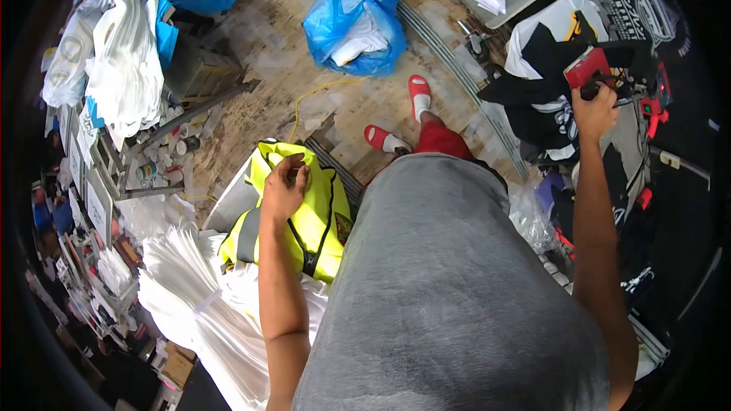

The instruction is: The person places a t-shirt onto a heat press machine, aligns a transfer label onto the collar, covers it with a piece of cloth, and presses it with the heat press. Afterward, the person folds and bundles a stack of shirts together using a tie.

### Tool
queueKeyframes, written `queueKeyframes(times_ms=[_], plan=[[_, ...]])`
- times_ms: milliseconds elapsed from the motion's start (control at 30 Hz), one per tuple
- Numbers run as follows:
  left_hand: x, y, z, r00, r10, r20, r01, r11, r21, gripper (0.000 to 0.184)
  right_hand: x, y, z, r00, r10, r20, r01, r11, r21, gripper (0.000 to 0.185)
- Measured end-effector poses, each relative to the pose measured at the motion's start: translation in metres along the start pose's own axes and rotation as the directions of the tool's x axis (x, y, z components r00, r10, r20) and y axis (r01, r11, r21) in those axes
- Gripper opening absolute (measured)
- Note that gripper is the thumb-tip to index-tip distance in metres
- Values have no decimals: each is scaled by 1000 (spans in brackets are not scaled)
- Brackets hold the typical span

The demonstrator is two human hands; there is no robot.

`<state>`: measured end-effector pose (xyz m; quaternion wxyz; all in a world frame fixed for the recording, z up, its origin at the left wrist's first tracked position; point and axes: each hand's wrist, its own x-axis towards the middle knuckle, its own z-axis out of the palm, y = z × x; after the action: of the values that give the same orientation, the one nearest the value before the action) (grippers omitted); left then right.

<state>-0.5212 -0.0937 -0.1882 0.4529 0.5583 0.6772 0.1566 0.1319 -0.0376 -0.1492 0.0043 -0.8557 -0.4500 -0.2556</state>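
My right hand [595, 113] is wrapped round a black handle [591, 90] on a boxy red machine part [585, 68], at the upper right. Black garments [537, 99] with white print lie beside and below that machine. My left hand [285, 189] hangs over a neon yellow garment [320, 217] with grey and black bands. Its fingers are loosely curled, with a gap between thumb and fingers, and nothing shows in them. Under the yellow garment is a large stack of white cloth [190, 289], partly hidden by my left forearm.
A blue plastic bag [354, 23] with white cloth inside sits on the stained floor [259, 38]. White garments [126, 61] are piled at the upper left, near a metal frame [183, 118]. Metal rails [457, 68] run along the floor, and a yellow cord [298, 106] crosses it.
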Motion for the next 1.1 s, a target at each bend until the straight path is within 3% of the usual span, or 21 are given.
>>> queueKeyframes(times_ms=[300, 533, 600, 800, 1000, 1100], plan=[[-3, 5, -3, 1000, 10, 10, -10, 1000, 18, 29, 0, -2, -4, 998, 11, 54, -12, 1000, 13, 61], [-4, 3, -5, 999, 49, 8, -50, 996, 79, 29, 1, -6, -3, 999, 32, 34, -32, 999, -14, 61], [-7, 16, -10, 1000, -10, 15, 10, 999, 31, 30, 0, -5, 0, 1000, 15, 12, -15, 1000, -8, 61], [-8, 11, -10, 997, 69, -30, -66, 994, 83, 33, -1, -4, 1, 1000, 22, 12, -22, 1000, 10, 59], [-11, 17, -15, 1000, 18, -5, -18, 997, 72, 34, -2, -2, 4, 1000, -12, -14, 13, 1000, 17, 59], [-10, 13, -14, 1000, 21, -13, -20, 997, 71, 34, 2, -1, -3, 998, -24, 63, 23, 1000, 22, 61]])
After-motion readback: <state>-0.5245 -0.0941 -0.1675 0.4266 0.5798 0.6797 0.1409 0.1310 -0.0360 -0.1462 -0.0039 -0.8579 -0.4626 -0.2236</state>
